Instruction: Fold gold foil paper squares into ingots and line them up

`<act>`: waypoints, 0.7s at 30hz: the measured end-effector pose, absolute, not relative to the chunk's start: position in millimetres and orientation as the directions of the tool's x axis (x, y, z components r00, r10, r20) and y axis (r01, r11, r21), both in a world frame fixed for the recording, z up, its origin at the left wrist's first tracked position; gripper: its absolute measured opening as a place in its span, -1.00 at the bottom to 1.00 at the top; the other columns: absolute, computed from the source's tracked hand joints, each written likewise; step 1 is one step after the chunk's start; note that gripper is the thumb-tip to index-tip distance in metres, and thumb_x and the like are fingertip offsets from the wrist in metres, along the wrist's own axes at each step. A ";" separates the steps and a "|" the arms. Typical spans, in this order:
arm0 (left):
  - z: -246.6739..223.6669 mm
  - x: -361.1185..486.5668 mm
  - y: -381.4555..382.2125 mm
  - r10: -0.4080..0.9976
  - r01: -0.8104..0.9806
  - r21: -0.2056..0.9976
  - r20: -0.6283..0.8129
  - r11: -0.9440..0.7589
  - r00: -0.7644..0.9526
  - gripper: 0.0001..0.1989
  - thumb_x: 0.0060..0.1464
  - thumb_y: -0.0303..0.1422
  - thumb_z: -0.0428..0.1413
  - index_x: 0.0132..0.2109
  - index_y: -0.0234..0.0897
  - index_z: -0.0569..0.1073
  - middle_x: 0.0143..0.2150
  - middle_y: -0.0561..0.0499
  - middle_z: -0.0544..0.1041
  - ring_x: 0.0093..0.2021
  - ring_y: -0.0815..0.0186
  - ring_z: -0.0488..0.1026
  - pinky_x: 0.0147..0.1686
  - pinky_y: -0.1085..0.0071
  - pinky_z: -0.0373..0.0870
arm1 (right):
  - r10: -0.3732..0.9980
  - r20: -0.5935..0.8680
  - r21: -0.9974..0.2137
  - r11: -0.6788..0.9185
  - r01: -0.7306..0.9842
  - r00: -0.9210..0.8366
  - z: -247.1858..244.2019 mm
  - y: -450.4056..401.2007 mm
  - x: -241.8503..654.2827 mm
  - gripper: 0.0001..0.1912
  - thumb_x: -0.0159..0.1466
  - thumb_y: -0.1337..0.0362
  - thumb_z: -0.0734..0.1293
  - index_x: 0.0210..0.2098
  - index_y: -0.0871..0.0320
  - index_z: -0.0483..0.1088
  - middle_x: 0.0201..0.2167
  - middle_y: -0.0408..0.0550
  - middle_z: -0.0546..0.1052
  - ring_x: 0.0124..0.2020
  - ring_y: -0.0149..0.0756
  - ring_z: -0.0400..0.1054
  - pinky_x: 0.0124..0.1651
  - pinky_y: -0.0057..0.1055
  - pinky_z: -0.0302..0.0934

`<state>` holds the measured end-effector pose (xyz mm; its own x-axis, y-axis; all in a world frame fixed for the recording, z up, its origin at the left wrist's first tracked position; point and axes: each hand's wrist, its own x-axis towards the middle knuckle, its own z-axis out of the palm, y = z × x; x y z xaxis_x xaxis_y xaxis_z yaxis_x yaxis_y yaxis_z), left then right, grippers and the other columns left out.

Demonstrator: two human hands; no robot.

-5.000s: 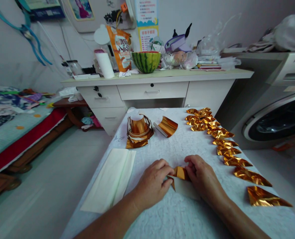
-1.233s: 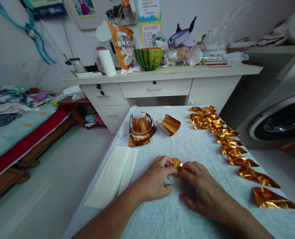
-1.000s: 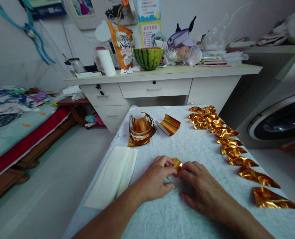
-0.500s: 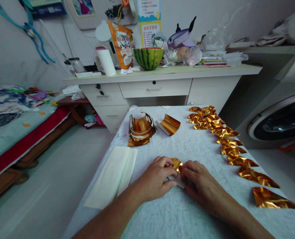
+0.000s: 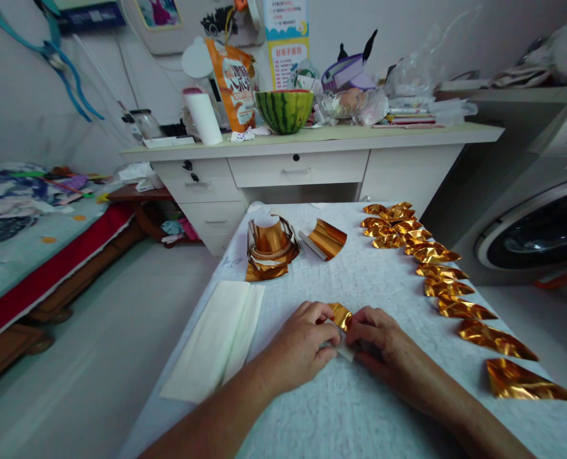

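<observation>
A small gold foil piece [image 5: 341, 316] with a pale underside lies between my hands on the cloth-covered table [image 5: 312, 408]. My left hand [image 5: 307, 341] pinches its left side, fingers bent. From the right, my right hand [image 5: 376, 338] grips the other side with curled fingers. Beyond them stands a loose roll of gold foil strips [image 5: 271, 245], and beside it is a curved gold sheet [image 5: 328, 240]. Folded pale paper [image 5: 211, 338] rests left of my left arm. Several folded gold foil shapes [image 5: 496, 339] form a line along the table's right side.
Behind the table is a white desk [image 5: 307, 169] bearing a watermelon half [image 5: 284, 111], an orange bag [image 5: 233, 86] and a white roll [image 5: 204, 118]. A washing machine [image 5: 551, 223] stands at the right, a bed [image 5: 48, 255] at the left.
The fingers of both hands have shifted slightly around the foil piece, and the left thumb has drawn in a little. The other foil pieces have not moved.
</observation>
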<state>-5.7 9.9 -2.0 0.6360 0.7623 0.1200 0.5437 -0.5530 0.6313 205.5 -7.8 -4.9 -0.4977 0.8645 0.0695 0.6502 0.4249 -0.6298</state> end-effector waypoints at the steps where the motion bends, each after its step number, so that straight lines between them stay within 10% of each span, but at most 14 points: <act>1: -1.3 -5.3 9.1 0.760 0.544 0.626 0.122 -0.558 0.639 -0.82 0.00 -0.54 0.23 -0.26 -0.21 0.47 -0.05 0.01 0.38 0.00 0.21 0.30 0.02 0.26 0.28 | 0.864 0.073 -0.630 0.427 0.649 -0.498 -4.8 -7.5 205.5 -0.73 0.12 0.57 0.28 -0.30 0.09 0.43 -0.23 -0.06 0.44 -0.17 -0.22 0.32 -0.12 -0.28 0.20; 21: -3.6 -0.8 10.0 0.740 0.546 0.590 0.137 -0.595 0.659 -0.94 0.06 -0.45 0.23 -0.34 -0.25 0.49 -0.28 0.04 0.48 -0.15 0.24 0.37 -0.14 0.32 0.28 | 0.856 0.060 -0.652 0.423 0.629 -0.514 0.3 -7.3 205.9 -0.86 0.25 0.44 0.28 -0.36 0.10 0.43 -0.28 -0.08 0.46 -0.19 -0.23 0.32 -0.12 -0.26 0.19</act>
<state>-0.8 10.0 -3.6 0.6585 0.7400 0.1371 0.5457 -0.5949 0.5902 205.9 -7.3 0.3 -0.5136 0.8560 0.0596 0.6294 0.4230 -0.6519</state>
